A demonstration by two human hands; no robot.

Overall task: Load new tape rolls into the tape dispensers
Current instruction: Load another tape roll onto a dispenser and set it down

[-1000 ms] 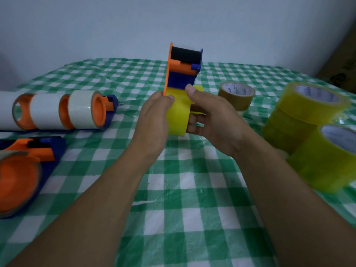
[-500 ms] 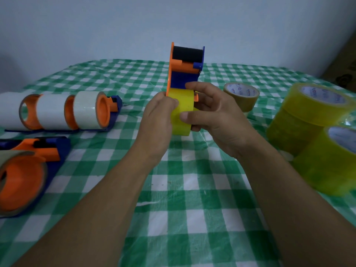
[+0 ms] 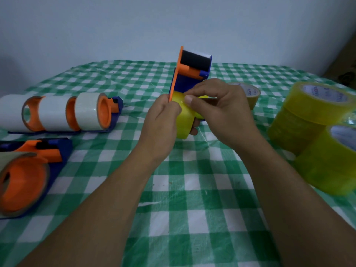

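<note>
An orange and blue tape dispenser [image 3: 189, 74] stands upright at the middle of the table, its black roller at the top. A yellow tape roll [image 3: 184, 120] sits on its lower end. My left hand [image 3: 160, 124] grips the roll and the dispenser from the left. My right hand [image 3: 217, 106] reaches over from the right, thumb and forefinger pinching at the top of the yellow roll, where the tape's loose end seems to lie.
Loaded dispensers with whitish rolls [image 3: 90, 111] lie at the left, another orange and blue dispenser [image 3: 23, 176] at the near left. A brown tape roll [image 3: 250, 93] sits behind my right hand. Yellow tape rolls [image 3: 312, 112] are stacked at the right on the green checked tablecloth [image 3: 192, 209].
My right hand has shifted from cupping the roll's side to pinching at its top. The dispenser and roll have stayed in about the same place in my left hand.
</note>
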